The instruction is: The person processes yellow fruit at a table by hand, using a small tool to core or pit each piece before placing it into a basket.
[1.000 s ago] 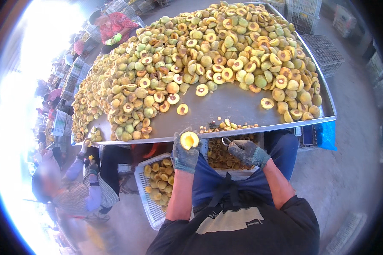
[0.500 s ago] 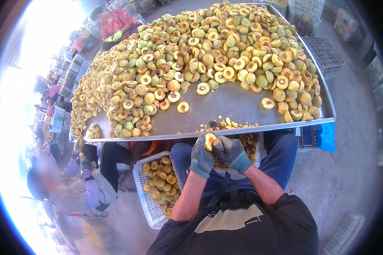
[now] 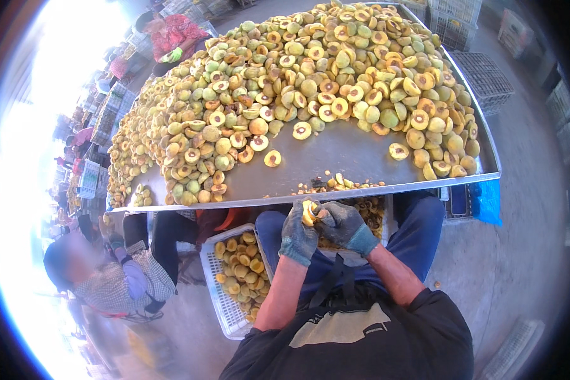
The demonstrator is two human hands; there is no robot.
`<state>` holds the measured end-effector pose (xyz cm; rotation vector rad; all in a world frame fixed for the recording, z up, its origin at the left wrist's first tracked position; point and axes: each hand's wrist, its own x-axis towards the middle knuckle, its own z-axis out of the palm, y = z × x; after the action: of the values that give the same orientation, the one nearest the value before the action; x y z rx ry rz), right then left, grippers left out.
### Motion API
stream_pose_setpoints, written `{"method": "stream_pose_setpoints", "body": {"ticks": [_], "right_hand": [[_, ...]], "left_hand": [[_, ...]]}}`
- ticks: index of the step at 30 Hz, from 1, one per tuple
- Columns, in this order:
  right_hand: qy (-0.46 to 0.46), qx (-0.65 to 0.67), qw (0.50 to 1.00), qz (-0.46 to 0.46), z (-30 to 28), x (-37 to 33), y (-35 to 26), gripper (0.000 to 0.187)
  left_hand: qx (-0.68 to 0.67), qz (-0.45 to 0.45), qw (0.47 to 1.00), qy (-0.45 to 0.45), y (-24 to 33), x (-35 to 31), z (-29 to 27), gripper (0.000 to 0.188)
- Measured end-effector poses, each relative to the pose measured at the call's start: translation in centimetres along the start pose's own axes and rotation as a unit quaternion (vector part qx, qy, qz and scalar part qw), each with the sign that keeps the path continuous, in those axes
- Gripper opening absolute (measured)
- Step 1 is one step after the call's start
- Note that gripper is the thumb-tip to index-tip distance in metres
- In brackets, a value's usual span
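Both my hands wear grey knit gloves and meet just below the near edge of the metal table. My left hand grips a yellow peach half. My right hand presses its fingers against the same fruit from the right; whether it holds a tool is hidden. A large heap of halved peaches with brown pits covers most of the table. A small pile of pits and scraps lies at the table's near edge, right above my hands.
A white plastic crate of peach halves stands on the floor to my left, a second container of scraps under my hands. A seated person in a checked shirt works at lower left; another in red at the far end. Wire crates stand right.
My left hand came down and right from the table edge with the peach half. My right hand moved in and closed against the fruit.
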<state>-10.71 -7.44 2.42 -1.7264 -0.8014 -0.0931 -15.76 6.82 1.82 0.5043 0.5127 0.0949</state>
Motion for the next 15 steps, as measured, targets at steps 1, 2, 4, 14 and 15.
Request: {"method": "stream_pose_setpoints", "body": {"ticks": [1,2,4,14,15], "right_hand": [[0.006,-0.006,1.000,-0.009,-0.1,0.0,-0.1,0.023],[0.002,-0.020,1.000,-0.004,-0.2,-0.2,0.0,0.023],[-0.004,-0.046,0.999,0.003,-0.4,-0.5,0.4,0.024],[-0.025,0.040,0.992,0.118,-2.2,-0.6,0.3,0.023],[-0.037,0.018,0.993,0.108,-2.7,-0.9,0.8,0.023]], "left_hand": [[-0.006,-0.004,1.000,-0.009,-0.1,0.1,-0.2,0.035],[-0.004,-0.006,1.000,-0.014,-0.4,0.4,-0.7,0.035],[-0.001,-0.011,1.000,-0.026,-0.9,0.7,-1.2,0.034],[0.129,0.091,0.987,0.037,1.6,-2.0,-0.7,0.029],[0.149,0.152,0.976,0.057,3.3,-2.4,-2.1,0.030]]}}
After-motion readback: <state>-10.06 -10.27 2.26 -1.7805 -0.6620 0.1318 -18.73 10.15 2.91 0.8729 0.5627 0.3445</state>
